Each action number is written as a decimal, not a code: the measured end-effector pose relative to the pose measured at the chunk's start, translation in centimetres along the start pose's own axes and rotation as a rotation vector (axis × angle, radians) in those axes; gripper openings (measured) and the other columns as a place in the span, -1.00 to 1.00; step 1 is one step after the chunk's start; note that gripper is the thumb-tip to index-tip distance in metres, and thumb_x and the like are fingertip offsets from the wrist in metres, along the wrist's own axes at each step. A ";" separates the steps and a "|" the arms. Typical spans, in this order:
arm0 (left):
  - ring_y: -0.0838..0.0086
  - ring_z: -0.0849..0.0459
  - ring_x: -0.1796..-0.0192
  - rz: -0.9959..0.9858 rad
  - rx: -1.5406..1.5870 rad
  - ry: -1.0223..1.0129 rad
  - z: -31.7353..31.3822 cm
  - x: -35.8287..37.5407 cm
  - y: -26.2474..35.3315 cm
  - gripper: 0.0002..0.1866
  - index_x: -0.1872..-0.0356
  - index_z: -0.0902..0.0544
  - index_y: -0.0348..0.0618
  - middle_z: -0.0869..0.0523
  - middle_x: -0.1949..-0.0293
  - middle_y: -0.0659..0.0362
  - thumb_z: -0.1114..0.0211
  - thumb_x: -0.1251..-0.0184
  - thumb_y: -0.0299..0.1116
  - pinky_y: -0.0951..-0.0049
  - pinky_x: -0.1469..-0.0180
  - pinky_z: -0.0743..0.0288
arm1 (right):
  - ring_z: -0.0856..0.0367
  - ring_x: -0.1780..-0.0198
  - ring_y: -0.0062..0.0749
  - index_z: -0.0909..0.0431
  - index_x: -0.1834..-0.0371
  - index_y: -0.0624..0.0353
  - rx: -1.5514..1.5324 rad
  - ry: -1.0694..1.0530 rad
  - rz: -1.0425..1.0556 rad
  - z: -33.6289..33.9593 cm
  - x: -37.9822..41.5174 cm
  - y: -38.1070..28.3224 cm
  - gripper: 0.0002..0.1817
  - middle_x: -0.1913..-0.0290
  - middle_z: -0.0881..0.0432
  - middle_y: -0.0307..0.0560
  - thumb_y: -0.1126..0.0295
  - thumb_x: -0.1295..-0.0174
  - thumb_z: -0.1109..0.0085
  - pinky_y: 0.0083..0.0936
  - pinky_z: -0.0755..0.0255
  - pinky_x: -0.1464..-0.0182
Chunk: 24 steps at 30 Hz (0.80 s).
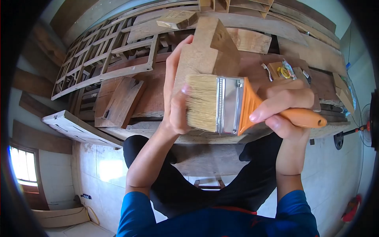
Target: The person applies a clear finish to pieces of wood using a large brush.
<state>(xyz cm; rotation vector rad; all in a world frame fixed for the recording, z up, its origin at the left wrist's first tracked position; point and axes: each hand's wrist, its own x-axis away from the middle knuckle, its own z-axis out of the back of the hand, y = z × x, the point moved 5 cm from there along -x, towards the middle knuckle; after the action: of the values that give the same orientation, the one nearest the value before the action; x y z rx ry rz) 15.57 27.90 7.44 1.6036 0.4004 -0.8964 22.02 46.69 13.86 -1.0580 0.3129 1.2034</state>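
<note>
A wide paintbrush [245, 106] with pale bristles, a metal band and an orange handle lies level across the front of my view. My right hand [286, 104] grips its handle near the metal band. The bristles overlap the lower part of a notched wooden block [201, 49]; whether they touch it cannot be told. Wrapped round the left side of that block is my left hand [176, 91], with its thumb beside the bristle tips. The block stands tilted above the wooden bench [154, 93], and its lower end is hidden behind the brush.
A wooden lattice frame [112, 65] lies at the left, near a brown block [120, 100]. Another wood block [177, 19] rests farther back. Small items with yellow tape [283, 72] sit at the right. A fan [367, 125] stands at the far right.
</note>
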 end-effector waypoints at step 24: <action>0.06 -0.51 -0.18 -0.287 -0.231 -0.087 -1.8 1.2 -0.8 0.37 -0.49 -0.10 -0.37 -0.46 -0.18 -0.14 -0.70 0.29 0.20 0.14 -0.26 -0.38 | -0.29 0.67 -0.52 -0.67 0.53 0.21 0.440 0.206 -0.056 -2.4 -0.2 -5.7 -0.78 0.71 -0.39 -0.27 0.30 -0.07 -0.14 -0.55 -0.18 0.51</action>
<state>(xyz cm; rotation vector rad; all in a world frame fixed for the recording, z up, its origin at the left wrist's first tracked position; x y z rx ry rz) 16.42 29.56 6.05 1.3103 0.6603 -1.0900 27.62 44.73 15.61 -0.7982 0.6713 0.9194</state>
